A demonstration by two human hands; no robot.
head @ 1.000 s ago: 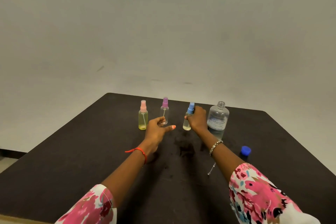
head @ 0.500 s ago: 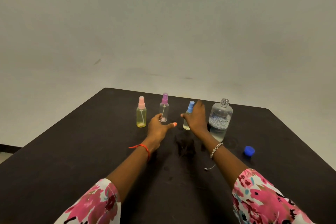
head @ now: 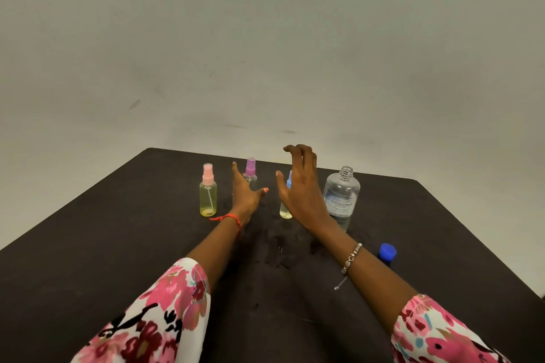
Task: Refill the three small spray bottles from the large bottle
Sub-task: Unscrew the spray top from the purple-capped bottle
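The large bottle [head: 341, 196] stands upright on the dark desk [head: 88, 244] with its neck bare; its blue cap [head: 387, 252] lies on the desk nearer the person and a little to the right of it. Only a low pool of clear liquid shows at the bottom of the large bottle, which suggests most of it has already been poured out.

To the left of the large bottle the three small spray bottles stand in a row, all upright with their spray heads on. Just beside it is the blue-capped spray bottle [head: 285, 211], partly hidden behind the right hand [head: 300, 188]; pale liquid shows in its lower part, but how high it reaches cannot be told. Further left is the purple-capped spray bottle [head: 251, 168], mostly hidden behind the left hand [head: 244, 193], so its level cannot be read. Furthest from the large bottle is the pink-capped spray bottle [head: 208, 191], filled with yellowish liquid nearly to the shoulder.

Both hands are spread open above the desk and grip nothing; the right hand is raised in front of the blue-capped bottle, not clasping it, and the left hovers in front of the purple one.

Judging by the seated spray heads and the nearly drained large bottle, the refilling looks close to done. What seems left is screwing the blue cap back on
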